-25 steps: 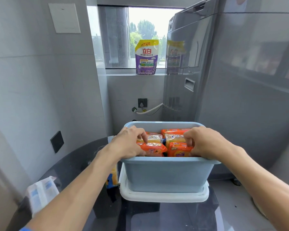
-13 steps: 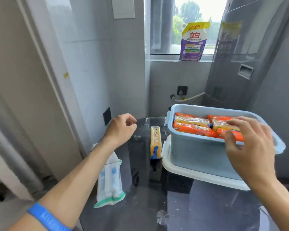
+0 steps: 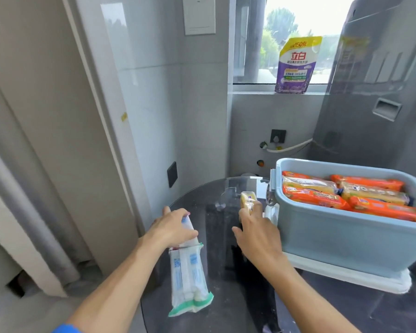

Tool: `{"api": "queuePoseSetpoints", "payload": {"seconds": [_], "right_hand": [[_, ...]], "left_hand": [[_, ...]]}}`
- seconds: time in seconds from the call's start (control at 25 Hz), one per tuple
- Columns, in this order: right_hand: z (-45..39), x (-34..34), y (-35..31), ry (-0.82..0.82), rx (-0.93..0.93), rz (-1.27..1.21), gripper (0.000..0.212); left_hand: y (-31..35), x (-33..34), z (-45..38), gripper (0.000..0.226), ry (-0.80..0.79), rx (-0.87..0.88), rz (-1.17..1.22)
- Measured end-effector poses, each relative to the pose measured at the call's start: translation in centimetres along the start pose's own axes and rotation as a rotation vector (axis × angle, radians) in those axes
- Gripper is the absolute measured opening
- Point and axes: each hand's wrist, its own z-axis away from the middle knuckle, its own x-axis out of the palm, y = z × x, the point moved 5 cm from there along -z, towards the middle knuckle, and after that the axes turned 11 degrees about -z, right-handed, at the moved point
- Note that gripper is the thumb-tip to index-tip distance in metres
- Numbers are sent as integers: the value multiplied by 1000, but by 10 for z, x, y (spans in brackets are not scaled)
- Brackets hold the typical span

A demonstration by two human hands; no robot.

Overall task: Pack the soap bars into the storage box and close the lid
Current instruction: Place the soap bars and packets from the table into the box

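Note:
A blue storage box (image 3: 346, 239) stands on its white lid (image 3: 360, 280) at the right of a round dark glass table (image 3: 226, 296). Several orange and yellow wrapped soap bars (image 3: 344, 191) fill the box. My left hand (image 3: 172, 228) rests on the top end of a white soap pack with green trim (image 3: 189, 277) lying at the table's left edge, fingers curled over it. My right hand (image 3: 257, 233) closes around the near end of a yellow wrapped soap bar (image 3: 247, 198) standing on edge just left of the box.
A grey tiled wall and a door frame (image 3: 87, 140) close off the left. A purple detergent pouch (image 3: 297, 66) stands on the window sill. A grey washing machine (image 3: 382, 92) rises behind the box. A wall socket (image 3: 172, 174) sits low on the left wall.
Both hands left the box. My left hand dropped onto the white soap pack; my right hand crossed left to the yellow bar. The view swung left.

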Motion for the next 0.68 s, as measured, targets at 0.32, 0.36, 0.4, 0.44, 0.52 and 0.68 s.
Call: {"api": "queuePoseSetpoints", "payload": {"seconds": [0.32,0.36,0.4,0.44,0.52,0.68], "right_hand": [[29,-2,23,-166,86,-202,60],[34,-6,23,-213,92,-202,44],[41,-15,24,-243,100,-222,33],[48,-29,26,-259,108,-256,30],[56,-62,32,-272,96,-415,28],[54,-152,42,-175,2,-1087,26]], "left_hand": [[47,6,-11,53,91,217,-10],[50,0,-11,50,155,200,-5],[57,-7,-10,46,234,195,35],[66,-16,-7,42,321,204,113],[84,-38,1,31,469,224,344],[119,-71,25,21,597,283,728]]}}
